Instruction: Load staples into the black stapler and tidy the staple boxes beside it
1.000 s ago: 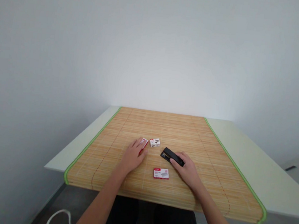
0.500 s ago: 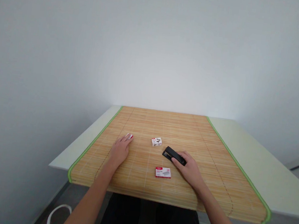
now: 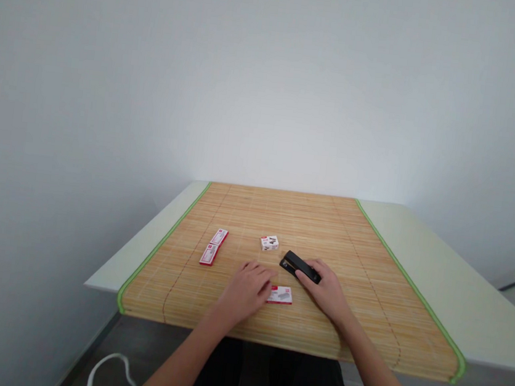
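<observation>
My left hand (image 3: 249,290) is at the left end of a small red-and-white staple box (image 3: 282,295) that lies flat near the front of the mat. Its thumb and fingers close around that end and cover part of the label. A black stapler (image 3: 299,265) rests on the mat, angled, its front end toward the far left. My right hand (image 3: 323,287) grips the stapler's rear end, thumb on the near side and fingers on the far side. Two more red-and-white boxes (image 3: 209,254) lie end to end on the left, touching or nearly so.
A small white box (image 3: 269,243) with dark pictures of clips stands beyond the hands, near the middle. Beneath everything is a bamboo mat (image 3: 283,211) with green edging, on a white table (image 3: 421,261). A wall rises behind. A white cable (image 3: 111,357) hangs at the lower left.
My left hand has come from the far-left boxes, uncovering them, rightward and nearer to the front staple box, which has shifted slightly left. My right hand and the stapler have stayed put.
</observation>
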`<state>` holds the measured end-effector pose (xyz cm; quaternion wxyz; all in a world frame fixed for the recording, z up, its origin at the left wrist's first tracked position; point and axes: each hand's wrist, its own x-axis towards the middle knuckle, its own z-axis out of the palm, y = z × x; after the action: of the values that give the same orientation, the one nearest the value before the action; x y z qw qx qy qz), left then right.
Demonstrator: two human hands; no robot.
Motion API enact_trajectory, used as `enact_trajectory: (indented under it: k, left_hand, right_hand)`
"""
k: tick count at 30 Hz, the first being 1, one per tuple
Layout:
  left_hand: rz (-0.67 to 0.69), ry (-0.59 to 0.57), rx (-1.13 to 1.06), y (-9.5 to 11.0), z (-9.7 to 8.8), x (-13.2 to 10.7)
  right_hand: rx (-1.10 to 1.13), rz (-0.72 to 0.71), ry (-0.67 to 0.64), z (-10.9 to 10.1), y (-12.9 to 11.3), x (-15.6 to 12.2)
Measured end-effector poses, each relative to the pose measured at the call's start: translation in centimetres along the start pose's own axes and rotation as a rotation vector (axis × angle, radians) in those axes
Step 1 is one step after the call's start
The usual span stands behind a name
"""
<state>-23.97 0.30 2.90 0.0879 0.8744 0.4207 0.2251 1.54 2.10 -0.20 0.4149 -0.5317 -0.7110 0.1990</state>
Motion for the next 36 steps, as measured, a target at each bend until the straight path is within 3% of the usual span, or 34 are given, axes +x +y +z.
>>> enact_trajectory:
  k: [3,8,11,17,21,30,33,36]
  left_hand:
    - [-0.013,-0.013,0.019,-1.6,-0.7,-0.2]
    - [0.051,-0.066,-0.011,-1.2,-1.3,-1.1]
    - [-0.042,0.014,0.062,-2.3,-1.6,-1.3]
    - [-0.318,0.202,0.266,-7.9,-2.2,-2.5]
    - [-0.427,0.257,0.324,-9.5,-2.1,-3.3]
    - [-0.414,0.403,0.145,-11.5,-1.8,-3.1]
    - [-0.419,0.367,0.105,-12.3,-1.2,-2.9]
    - [-0.432,0.330,0.088,-12.8,-0.6,-3.1]
  right_hand:
    - [-0.004,0.010,-0.001,0.1,0.1,0.0]
    - [-0.010,0.027,0.000,0.1,0.1,0.0]
    - [-0.012,0.024,-0.009,0.0,-0.2,0.0]
    - [-0.034,0.034,-0.004,0.0,0.0,0.0]
    - [-0.032,0.017,-0.033,0.0,-0.3,0.0]
    - [0.085,0.009,-0.126,0.2,-1.5,-0.5]
    - [0.082,0.020,-0.034,0.9,-1.5,0.7]
    - [-0.074,-0.066,0.010,2.0,-2.0,3.8]
